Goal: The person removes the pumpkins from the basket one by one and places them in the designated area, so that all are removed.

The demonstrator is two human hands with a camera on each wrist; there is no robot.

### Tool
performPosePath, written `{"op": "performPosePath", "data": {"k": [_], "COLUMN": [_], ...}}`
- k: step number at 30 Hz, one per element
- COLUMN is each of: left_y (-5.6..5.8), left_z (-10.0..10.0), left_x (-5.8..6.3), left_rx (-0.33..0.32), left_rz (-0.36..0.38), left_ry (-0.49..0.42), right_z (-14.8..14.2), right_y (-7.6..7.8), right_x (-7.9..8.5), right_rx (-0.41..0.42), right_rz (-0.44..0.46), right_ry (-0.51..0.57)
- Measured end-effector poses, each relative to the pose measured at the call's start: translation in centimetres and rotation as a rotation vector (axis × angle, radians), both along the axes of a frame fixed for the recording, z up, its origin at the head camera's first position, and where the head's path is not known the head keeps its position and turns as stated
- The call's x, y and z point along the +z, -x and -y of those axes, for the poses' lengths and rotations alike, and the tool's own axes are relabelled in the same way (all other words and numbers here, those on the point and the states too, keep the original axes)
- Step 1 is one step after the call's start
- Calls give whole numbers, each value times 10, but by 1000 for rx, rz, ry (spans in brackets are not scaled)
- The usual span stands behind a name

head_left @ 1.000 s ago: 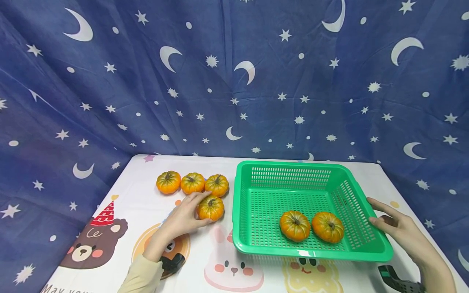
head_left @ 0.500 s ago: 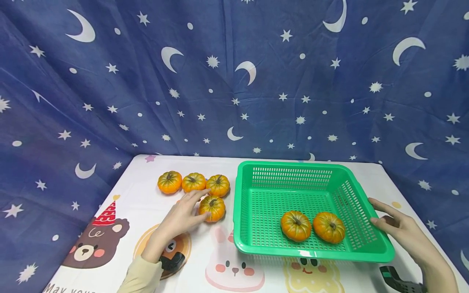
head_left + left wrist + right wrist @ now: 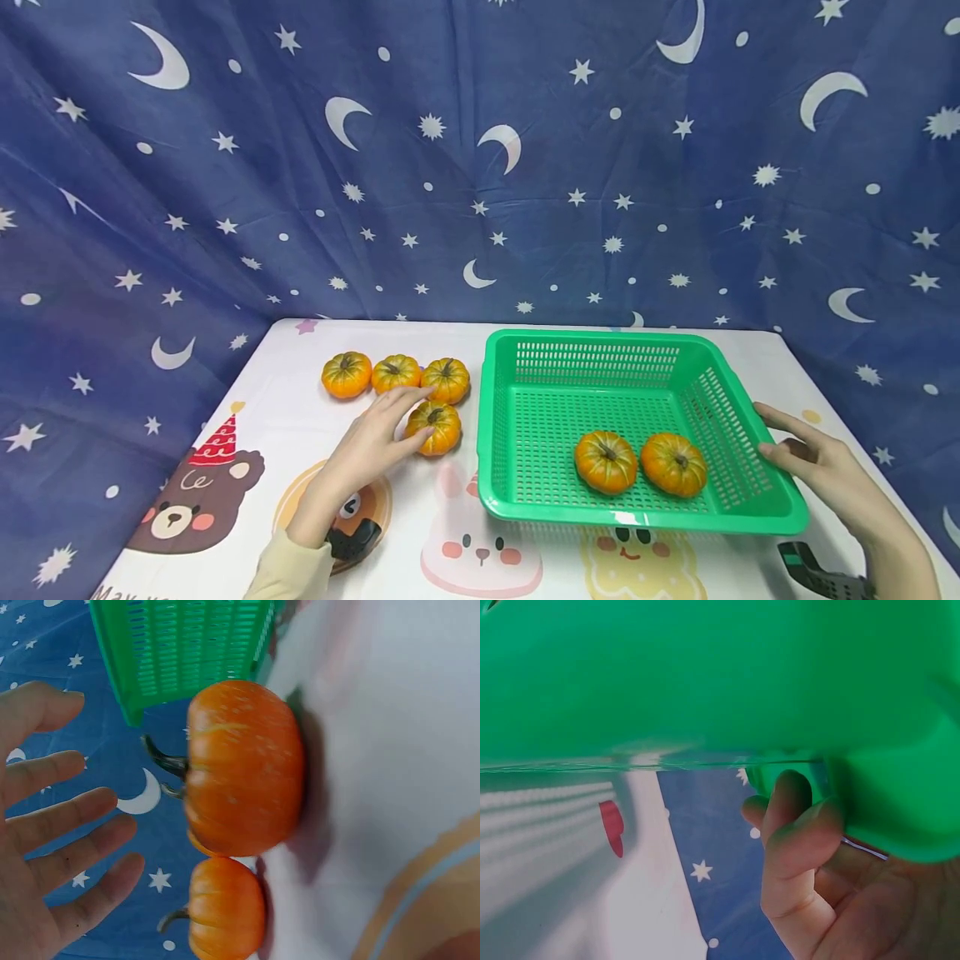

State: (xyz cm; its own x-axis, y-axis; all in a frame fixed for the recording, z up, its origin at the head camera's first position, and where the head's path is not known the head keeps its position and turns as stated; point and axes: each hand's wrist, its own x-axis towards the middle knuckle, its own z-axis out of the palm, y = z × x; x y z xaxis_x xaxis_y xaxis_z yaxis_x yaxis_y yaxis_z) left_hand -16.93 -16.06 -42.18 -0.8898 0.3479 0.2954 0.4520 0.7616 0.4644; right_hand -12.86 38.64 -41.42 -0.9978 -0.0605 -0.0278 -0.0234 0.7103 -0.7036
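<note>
In the head view my left hand [image 3: 375, 442] hovers at the left side of a small orange pumpkin [image 3: 438, 427]. The left wrist view shows that hand's spread fingers [image 3: 90, 832] apart from the nearest pumpkin [image 3: 244, 769], holding nothing. My right hand [image 3: 817, 462] grips the right rim of a green plastic basket [image 3: 637, 521]; in the right wrist view its fingers [image 3: 802, 847] curl under the rim. Two pumpkins lie in the basket's front half, one in the middle [image 3: 606, 462] and one to its right [image 3: 673, 465].
A row of three pumpkins stands behind the nearest one: left [image 3: 347, 374], middle [image 3: 396, 373] and right [image 3: 446, 381]. The white tablecloth [image 3: 247, 483] carries cartoon animals. A blue curtain [image 3: 420, 167] with moons and stars hangs behind the table.
My left thumb has shifted slightly up and over the side of the near pumpkin, and the fingers have moved a little. The pumpkins, basket and right hand look the same.
</note>
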Motion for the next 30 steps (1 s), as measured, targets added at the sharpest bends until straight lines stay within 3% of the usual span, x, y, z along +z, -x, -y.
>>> {"op": "performPosePath", "data": {"k": [10, 15, 23, 30], "left_y": [0, 4, 11, 17], "left_z": [-9, -15, -30, -44], "left_x": [22, 30, 41, 51], "left_rx": [-39, -77, -97, -152], "left_rz": [-48, -86, -69, -102], "left_ry": [15, 40, 82, 104], "right_z": [-3, -3, -3, -2], "right_y": [1, -1, -3, -2], "right_x": [2, 1, 2, 1], "right_rx": [13, 4, 5, 9], "right_rz": [-27, -12, -4, 0], "right_ry": [17, 18, 23, 48]}}
